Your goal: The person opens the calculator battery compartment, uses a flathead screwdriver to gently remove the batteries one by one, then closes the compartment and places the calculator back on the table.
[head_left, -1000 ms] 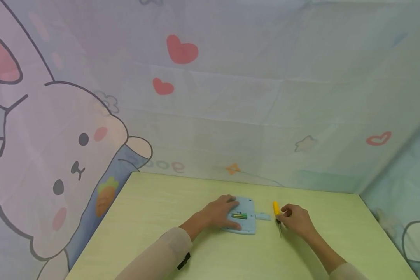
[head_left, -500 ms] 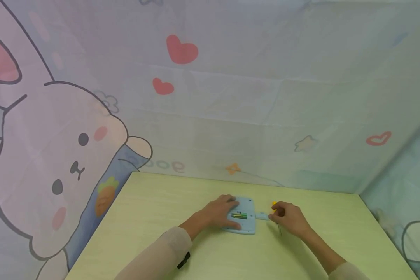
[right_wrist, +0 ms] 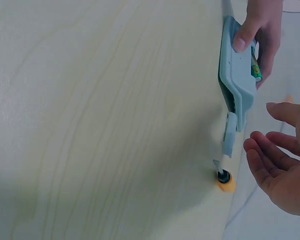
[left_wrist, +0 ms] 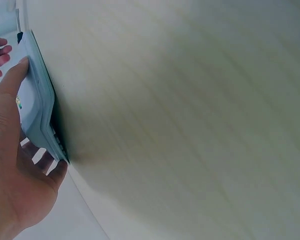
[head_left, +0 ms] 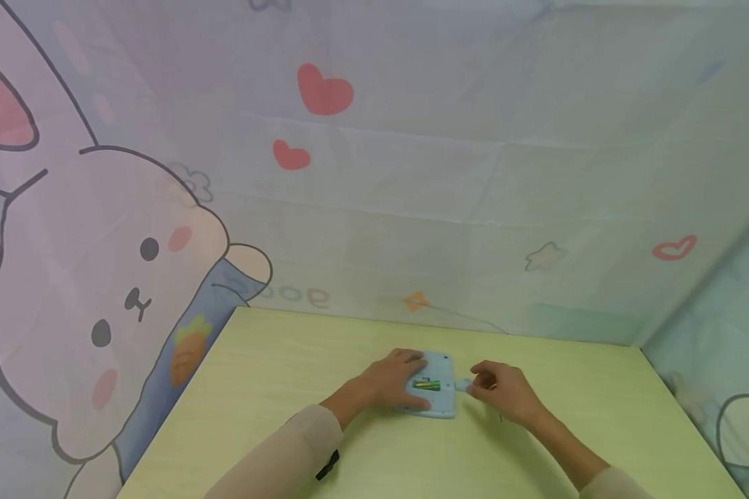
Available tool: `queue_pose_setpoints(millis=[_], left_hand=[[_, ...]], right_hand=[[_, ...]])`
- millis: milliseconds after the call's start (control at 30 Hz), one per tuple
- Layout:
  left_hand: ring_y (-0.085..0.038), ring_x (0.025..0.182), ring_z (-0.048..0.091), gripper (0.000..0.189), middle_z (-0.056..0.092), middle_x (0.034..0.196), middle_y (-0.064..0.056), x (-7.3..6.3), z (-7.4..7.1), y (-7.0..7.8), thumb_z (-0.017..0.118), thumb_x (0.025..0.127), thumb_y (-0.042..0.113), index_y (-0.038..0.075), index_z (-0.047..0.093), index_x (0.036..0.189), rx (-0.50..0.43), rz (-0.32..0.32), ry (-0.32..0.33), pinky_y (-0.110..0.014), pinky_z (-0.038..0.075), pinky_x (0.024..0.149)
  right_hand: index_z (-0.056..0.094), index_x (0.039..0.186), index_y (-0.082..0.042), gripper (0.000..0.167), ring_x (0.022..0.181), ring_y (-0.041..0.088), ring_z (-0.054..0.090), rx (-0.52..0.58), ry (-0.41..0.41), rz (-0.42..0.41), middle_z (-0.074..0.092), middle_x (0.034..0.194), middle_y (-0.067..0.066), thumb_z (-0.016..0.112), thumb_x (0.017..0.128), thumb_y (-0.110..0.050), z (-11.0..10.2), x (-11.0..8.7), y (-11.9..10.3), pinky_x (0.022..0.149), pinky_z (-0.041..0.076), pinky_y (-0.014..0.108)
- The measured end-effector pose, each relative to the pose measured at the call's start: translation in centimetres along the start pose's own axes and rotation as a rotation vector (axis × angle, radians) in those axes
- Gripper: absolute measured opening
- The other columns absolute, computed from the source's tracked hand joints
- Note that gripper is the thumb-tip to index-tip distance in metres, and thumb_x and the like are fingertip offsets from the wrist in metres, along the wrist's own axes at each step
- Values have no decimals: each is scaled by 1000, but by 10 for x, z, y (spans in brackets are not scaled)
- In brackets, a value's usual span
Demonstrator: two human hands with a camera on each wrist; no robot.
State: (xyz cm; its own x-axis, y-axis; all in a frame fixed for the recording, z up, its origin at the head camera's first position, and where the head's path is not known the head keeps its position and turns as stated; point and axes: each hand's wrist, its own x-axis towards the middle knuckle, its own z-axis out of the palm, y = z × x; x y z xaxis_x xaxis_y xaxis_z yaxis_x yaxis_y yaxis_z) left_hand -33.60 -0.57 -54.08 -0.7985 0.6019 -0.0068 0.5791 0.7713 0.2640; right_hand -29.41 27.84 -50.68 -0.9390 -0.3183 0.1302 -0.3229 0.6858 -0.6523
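A light-blue calculator (head_left: 440, 405) lies on the table with its back up. Green batteries (head_left: 427, 384) show in its open compartment. My left hand (head_left: 392, 379) holds it, thumb on the near edge and fingers over the far end. Beside it, to the right, lies a small light-blue battery cover (right_wrist: 230, 134). My right hand (head_left: 505, 389) hovers right at the cover, its fingers loosely bent; the right wrist view shows nothing between them. A screwdriver (right_wrist: 225, 181) with a yellow handle lies under the right hand, mostly hidden by it in the head view.
The pale wooden table (head_left: 274, 374) ends at a printed cloth backdrop (head_left: 412, 208) at the back. At the far right hangs a dark cable loop (head_left: 719, 433). A small black strap piece (head_left: 328, 465) shows by the left sleeve.
My right hand has moved left from beside the screwdriver to the battery cover, covering the screwdriver in the head view. The left hand and calculator have stayed still.
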Motion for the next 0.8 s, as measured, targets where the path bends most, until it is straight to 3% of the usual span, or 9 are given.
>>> queue_pose_setpoints(millis=[233,800], left_hand=[[-19,155,32,92,36,169,2,-1,0,0,64,91,77,21,45,163,5,1,-4,-40,45,114],[-19,155,32,92,36,169,2,-3,4,0,64,91,76,21,45,162,-9,8,-2,-41,45,114]], right_hand=[[71,121,5,37,90,16,69,14,-11,11,76,105,7,81,94,-17,7,-1,-4,77,58,29],[70,122,8,39,94,21,69,34,-19,-86,74,108,12,81,94,-16,18,-6,-16,82,60,35]])
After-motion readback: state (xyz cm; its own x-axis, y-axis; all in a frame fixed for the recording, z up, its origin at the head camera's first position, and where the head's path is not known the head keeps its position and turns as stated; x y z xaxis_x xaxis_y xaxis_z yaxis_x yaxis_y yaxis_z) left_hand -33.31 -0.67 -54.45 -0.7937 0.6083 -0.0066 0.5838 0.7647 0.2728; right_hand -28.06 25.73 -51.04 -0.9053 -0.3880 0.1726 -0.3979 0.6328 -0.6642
